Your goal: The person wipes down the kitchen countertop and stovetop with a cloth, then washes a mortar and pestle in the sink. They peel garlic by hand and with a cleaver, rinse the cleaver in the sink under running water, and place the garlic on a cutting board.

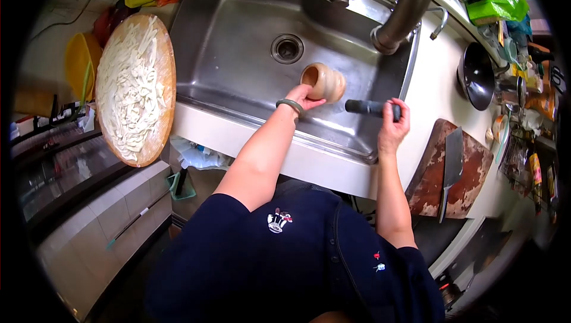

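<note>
Left grip [303,98] is clasping the tipped pot [329,83], seemingly steadying it over the sink [232,43]; right grip [394,125] is pinching the rod [365,108].

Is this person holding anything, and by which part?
The left hand holds a tilted pot by its near rim; the right hand grips a dark rod by its end away from the pot.

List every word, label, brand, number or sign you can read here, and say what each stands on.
No text can be read with certainty.
Black item with white lettering at the far right edge: sideways and blurred, too unclear to quote.
Shiny green plastic bag: any print is too blurred to read.
Beige rounded vessel and dark cylindrical rod: no lettering visible.
</note>
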The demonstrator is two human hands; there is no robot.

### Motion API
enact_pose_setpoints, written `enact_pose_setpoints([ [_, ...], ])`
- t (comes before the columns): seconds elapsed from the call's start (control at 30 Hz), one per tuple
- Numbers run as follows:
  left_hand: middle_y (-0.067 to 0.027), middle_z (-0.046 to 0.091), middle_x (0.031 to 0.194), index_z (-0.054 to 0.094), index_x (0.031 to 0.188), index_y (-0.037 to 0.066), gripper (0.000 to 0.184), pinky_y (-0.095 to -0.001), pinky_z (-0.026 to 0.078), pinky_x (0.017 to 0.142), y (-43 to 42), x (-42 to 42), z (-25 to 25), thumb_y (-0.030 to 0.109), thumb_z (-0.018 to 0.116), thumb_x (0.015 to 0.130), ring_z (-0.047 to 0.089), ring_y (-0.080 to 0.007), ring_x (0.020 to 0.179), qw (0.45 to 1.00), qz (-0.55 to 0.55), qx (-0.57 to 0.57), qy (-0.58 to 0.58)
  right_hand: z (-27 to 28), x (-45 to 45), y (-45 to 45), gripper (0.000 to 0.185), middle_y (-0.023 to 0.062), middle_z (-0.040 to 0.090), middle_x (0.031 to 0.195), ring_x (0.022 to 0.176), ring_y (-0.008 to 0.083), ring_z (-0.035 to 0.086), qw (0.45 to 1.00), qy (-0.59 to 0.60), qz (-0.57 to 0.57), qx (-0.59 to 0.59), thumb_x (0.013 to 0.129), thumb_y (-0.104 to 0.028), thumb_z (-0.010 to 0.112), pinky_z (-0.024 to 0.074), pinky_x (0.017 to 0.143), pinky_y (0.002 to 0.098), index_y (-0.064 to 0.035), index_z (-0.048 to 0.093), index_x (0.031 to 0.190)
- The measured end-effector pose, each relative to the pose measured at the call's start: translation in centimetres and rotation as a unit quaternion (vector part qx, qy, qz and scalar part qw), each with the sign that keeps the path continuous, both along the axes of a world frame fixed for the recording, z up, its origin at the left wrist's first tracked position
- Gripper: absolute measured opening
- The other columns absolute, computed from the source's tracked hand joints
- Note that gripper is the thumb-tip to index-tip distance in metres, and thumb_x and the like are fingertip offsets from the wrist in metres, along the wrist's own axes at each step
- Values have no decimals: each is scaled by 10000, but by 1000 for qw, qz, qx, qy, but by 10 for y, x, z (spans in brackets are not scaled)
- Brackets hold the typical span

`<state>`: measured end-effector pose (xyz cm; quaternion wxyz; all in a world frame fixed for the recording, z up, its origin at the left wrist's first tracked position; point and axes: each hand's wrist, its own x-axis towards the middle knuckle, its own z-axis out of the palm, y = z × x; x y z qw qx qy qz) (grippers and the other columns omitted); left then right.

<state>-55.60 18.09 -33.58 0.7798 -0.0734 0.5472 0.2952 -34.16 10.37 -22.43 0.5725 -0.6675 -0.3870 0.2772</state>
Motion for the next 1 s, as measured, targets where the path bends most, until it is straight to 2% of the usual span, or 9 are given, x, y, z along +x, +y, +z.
enact_pose_setpoints([
  [0.17, -289, 484, 1094, 353, 1265, -48, 443, -329, 600, 653, 12, -1, 0, 249, 387, 938, 639, -294, 768, 950, 40, -13, -309, 13, 15, -14, 159, 44, 577, 890, 804, 104, 534, 991, 124, -24, 50, 912, -107, 553, 438, 730, 213, -25, 549, 1048],
  [0.23, -255, 500, 997, 383, 1260, -25, 516, -285, 570, 566, 5, 17, 24, 348, 438, 908, 593, -233, 660, 831, 89, 24, -549, 25, 10, -19, 151, 40, 579, 889, 767, 82, 531, 987, 154, -25, 50, 914, -125, 554, 440, 642, 182, -47, 552, 1043],
  [0.3, -223, 495, 943, 399, 1277, 35, 579, -242, 494, 507, 2, 32, 39, 436, 473, 865, 524, -194, 597, 804, 94, 72, -582, 34, 6, -23, 157, 58, 555, 904, 829, 114, 516, 985, 168, -16, 35, 911, -90, 546, 442, 777, 231, -17, 528, 1049],
  [0.47, -278, 525, 976, 442, 1265, 63, 572, -245, 492, 505, 2, 31, 58, 479, 435, 872, 565, -240, 644, 779, 61, 122, -612, 32, 2, -26, 151, 40, 575, 890, 756, 85, 535, 987, 151, -4, 54, 909, -131, 567, 459, 641, 183, -50, 551, 1035],
  [0.57, -284, 543, 989, 451, 1241, 16, 533, -287, 553, 542, 6, 20, 48, 412, 457, 885, 623, -278, 702, 818, 30, 156, -553, 33, -1, -24, 146, 35, 569, 883, 748, 82, 531, 989, 139, 5, 45, 908, -131, 569, 451, 632, 178, -50, 549, 1028],
  [0.67, -254, 598, 920, 515, 1155, -20, 391, -332, 592, 597, 9, -8, 63, 193, 542, 828, 654, -305, 735, 978, -65, 171, -103, 33, 0, -24, 145, 40, 551, 896, 799, 95, 520, 995, 84, 17, 41, 898, -94, 569, 432, 716, 207, -23, 532, 1019],
  [0.8, -242, 639, 875, 606, 982, -53, 305, -371, 576, 644, 17, -30, 75, 82, 560, 712, 665, -309, 729, 880, -265, 289, 267, 52, -7, -23, 140, 56, 541, 929, 861, 122, 510, 995, 78, 27, 57, 890, -57, 559, 422, 815, 253, 0, 520, 1011],
  [0.87, -238, 650, 803, 644, 856, -58, 245, -397, 540, 691, 10, -36, 58, 86, 549, 682, 663, -339, 701, 661, -384, 385, 517, 63, -16, -19, 142, 58, 541, 934, 865, 125, 508, 995, 65, 29, 65, 885, -58, 564, 420, 816, 257, -3, 521, 1009],
  [1.0, -187, 642, 669, 646, 848, -17, 207, -371, 532, 651, 11, -30, 86, 94, 550, 703, 666, -281, 636, 680, -484, 322, 447, 79, -45, -6, 162, 62, 555, 955, 847, 127, 507, 991, -8, 72, 115, 860, -97, 612, 415, 766, 238, -33, 536, 988],
])
